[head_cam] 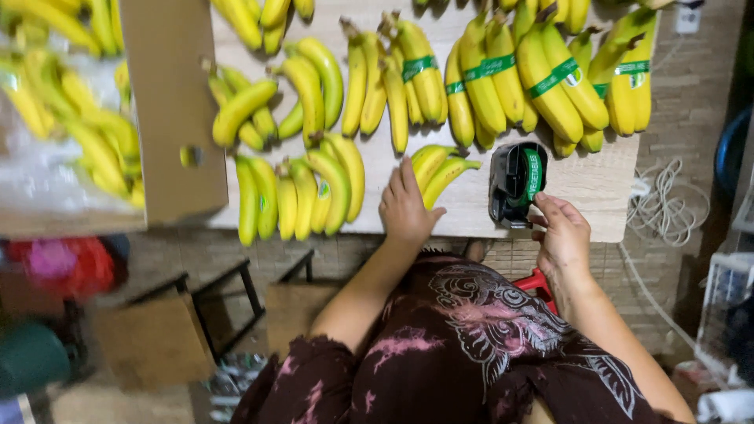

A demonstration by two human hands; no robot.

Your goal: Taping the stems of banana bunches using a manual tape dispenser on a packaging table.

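Observation:
My left hand (406,206) rests on a small yellow banana bunch (440,166) near the front edge of the light wooden table (605,188), fingers spread over the fruit. My right hand (561,235) is at the black tape dispenser (514,184) with its roll of green tape, fingertips pinching at the tape end by the dispenser's lower right corner. Further back lie banana bunches (550,74) wrapped with green bands. Unbanded bunches (302,192) lie to the left of my left hand.
A cardboard box (173,118) lined with plastic and filled with bananas stands at the left. White cord (664,200) hangs off the table's right end. Wooden stools (157,334) stand on the floor below, and a red object (534,280) shows under my right wrist.

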